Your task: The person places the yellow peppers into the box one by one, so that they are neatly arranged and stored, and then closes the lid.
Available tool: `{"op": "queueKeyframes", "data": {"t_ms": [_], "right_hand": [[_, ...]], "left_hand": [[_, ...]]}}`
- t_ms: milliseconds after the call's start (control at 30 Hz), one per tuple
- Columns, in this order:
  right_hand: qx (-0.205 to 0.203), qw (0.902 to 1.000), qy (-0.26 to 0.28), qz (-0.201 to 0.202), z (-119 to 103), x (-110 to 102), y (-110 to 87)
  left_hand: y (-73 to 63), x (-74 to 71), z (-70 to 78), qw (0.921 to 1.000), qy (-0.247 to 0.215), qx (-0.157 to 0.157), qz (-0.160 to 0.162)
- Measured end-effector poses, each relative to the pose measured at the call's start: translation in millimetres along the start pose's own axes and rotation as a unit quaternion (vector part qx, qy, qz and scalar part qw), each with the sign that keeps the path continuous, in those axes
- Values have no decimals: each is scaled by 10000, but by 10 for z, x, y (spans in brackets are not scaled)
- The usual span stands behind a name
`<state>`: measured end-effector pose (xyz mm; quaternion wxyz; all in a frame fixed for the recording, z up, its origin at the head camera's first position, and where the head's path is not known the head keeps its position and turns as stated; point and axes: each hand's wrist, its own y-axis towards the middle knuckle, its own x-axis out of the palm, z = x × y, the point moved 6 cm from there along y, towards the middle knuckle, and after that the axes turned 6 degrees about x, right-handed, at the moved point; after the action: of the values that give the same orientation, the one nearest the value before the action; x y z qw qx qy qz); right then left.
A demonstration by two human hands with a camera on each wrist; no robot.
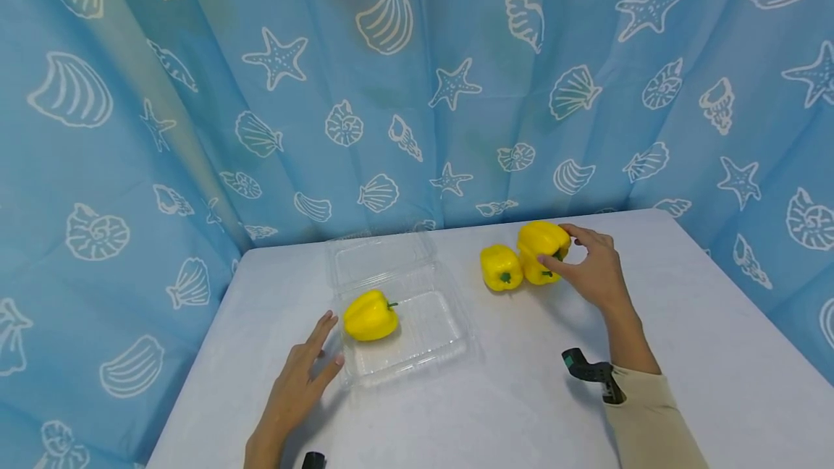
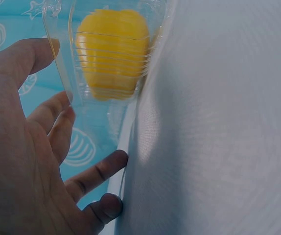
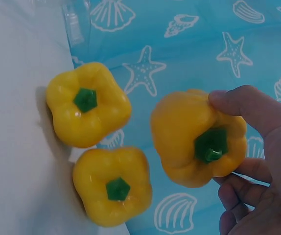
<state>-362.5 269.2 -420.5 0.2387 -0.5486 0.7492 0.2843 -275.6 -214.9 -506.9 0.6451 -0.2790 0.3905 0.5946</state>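
Observation:
My right hand [image 1: 593, 266] pinches a yellow bell pepper [image 3: 175, 132] between thumb and fingers, raised off the table, its green stem tilted toward the palm. Beneath and beside it, two more yellow bell peppers stand on the table: one on the left [image 1: 500, 266], the other [image 3: 111, 208] partly covered by the held one in the head view. A clear plastic clamshell container [image 1: 430, 324] lies with its lid folded back. Inside, at its left, a yellow bell pepper [image 1: 370, 317] lies on its side. My left hand [image 1: 296, 378] is spread along the container's left wall, fingertips right at the edge.
A white cloth covers the table [image 1: 508, 411]. Behind it and along the sides hangs a blue curtain [image 1: 417, 121] with white shell and starfish prints. A black camera mount [image 1: 589, 371] sits on the right wrist, and another black piece [image 1: 314, 460] shows near the left wrist.

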Motion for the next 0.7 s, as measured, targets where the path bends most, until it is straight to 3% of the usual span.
{"op": "queueKeyframes", "data": {"t_ms": [400,700], "right_hand": [[-490,9981,173,-324,-145,157,-31],[-431,9960,373,-683,-218,240,-44]], "left_hand": [[-17,2,11,9999,-49,-97,-35],[-11,-9,18,10000,-26,-19,12]]}}
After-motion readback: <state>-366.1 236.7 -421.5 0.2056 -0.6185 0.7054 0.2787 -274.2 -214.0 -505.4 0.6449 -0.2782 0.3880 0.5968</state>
